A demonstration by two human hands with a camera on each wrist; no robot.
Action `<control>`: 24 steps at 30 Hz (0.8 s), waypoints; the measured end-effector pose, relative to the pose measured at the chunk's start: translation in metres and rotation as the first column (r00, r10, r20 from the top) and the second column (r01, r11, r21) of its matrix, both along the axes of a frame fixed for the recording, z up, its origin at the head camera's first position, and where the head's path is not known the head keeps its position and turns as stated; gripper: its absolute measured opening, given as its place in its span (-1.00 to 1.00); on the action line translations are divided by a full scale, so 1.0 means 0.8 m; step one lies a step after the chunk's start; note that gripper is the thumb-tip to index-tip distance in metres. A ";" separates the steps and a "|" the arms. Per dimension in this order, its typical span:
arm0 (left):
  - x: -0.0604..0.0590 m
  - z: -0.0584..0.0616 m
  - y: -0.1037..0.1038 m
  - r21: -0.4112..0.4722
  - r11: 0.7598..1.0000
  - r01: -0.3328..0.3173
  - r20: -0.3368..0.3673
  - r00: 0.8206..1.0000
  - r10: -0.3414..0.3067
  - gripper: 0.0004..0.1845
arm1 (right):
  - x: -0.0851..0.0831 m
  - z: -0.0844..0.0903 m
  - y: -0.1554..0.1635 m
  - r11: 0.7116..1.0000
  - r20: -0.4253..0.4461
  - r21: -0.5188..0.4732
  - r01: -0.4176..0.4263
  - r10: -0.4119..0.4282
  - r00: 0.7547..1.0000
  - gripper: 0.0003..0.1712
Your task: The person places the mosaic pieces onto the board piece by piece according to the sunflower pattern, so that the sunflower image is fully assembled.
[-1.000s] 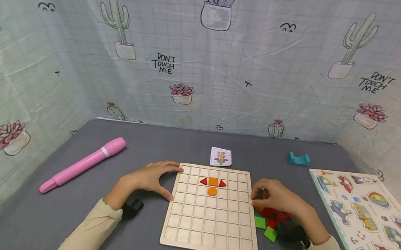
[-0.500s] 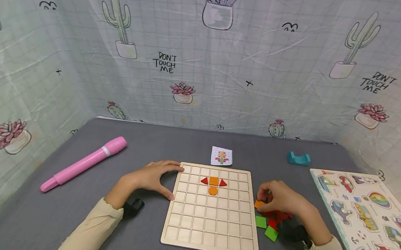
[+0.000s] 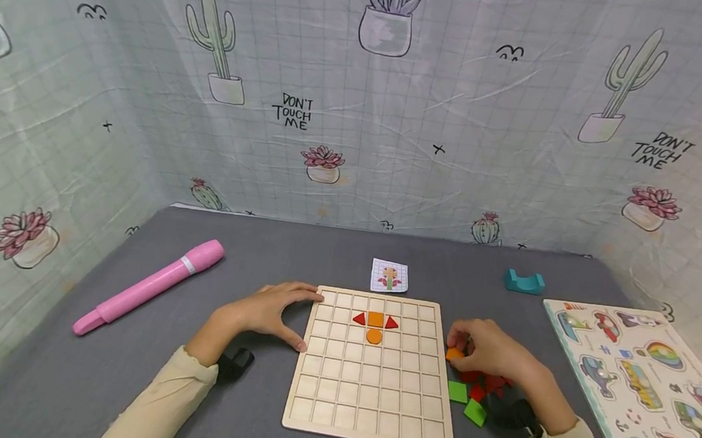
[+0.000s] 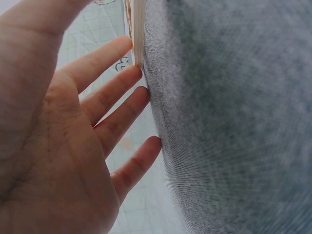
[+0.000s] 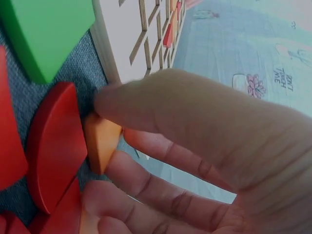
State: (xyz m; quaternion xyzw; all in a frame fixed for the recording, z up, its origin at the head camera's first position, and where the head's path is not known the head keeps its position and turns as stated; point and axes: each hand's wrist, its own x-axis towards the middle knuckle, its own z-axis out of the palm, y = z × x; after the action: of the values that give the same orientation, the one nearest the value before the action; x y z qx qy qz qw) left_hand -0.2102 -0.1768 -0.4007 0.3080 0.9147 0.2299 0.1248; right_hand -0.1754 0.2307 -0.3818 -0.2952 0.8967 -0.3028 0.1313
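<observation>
A wooden grid board [image 3: 361,375] lies flat, bearing an orange square [image 3: 375,319], an orange circle [image 3: 374,336] and two red triangles [image 3: 392,323] in its upper part. My left hand [image 3: 269,310] rests at the board's left side, thumb and fingertips touching its edge; the left wrist view shows the fingers [image 4: 117,117] nearly straight. Beside the right edge, my right hand [image 3: 484,348] pinches an orange block [image 5: 102,139] low over the cloth. Red pieces [image 5: 56,146] and green squares [image 3: 458,391] lie close by, some partly hidden under that hand.
Behind the board lies a small pattern card [image 3: 389,276]. A pink marker-shaped object [image 3: 150,288] is at the left. To the right are a teal holder [image 3: 525,282] and a picture puzzle board [image 3: 639,388]. A patterned curtain [image 3: 360,128] encloses the table.
My right hand has drawn slightly right from the board's edge, and the orange block now shows between its thumb and fingers. The left hand has stayed at the board.
</observation>
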 end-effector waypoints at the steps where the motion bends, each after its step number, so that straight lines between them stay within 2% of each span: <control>1: 0.000 0.000 0.000 -0.001 1.000 0.001 0.001 1.000 -0.001 -0.07 | 0.000 0.000 0.000 1.000 -0.003 0.002 0.008 -0.008 1.000 -0.82; 7: 0.000 0.000 0.001 0.003 1.000 0.004 0.002 1.000 -0.004 -0.07 | -0.002 0.003 0.000 0.998 -0.001 0.002 0.059 -0.059 0.998 -0.80; 12: -0.001 -0.001 0.000 0.001 1.000 0.009 0.002 1.000 -0.009 -0.07 | -0.005 0.001 -0.006 0.997 0.010 -0.023 0.067 -0.067 0.998 -0.77; 24: -0.001 -0.001 0.001 0.008 1.000 0.000 0.012 1.000 0.000 -0.07 | -0.017 -0.001 -0.042 1.000 -0.041 -0.014 0.010 -0.011 0.999 -0.79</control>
State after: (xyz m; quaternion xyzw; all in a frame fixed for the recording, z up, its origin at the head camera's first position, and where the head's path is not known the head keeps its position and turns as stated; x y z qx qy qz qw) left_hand -0.2110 -0.1761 -0.4015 0.3070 0.9131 0.2352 0.1290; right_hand -0.1893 0.1967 -0.3829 -0.2974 0.8985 -0.3037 0.1093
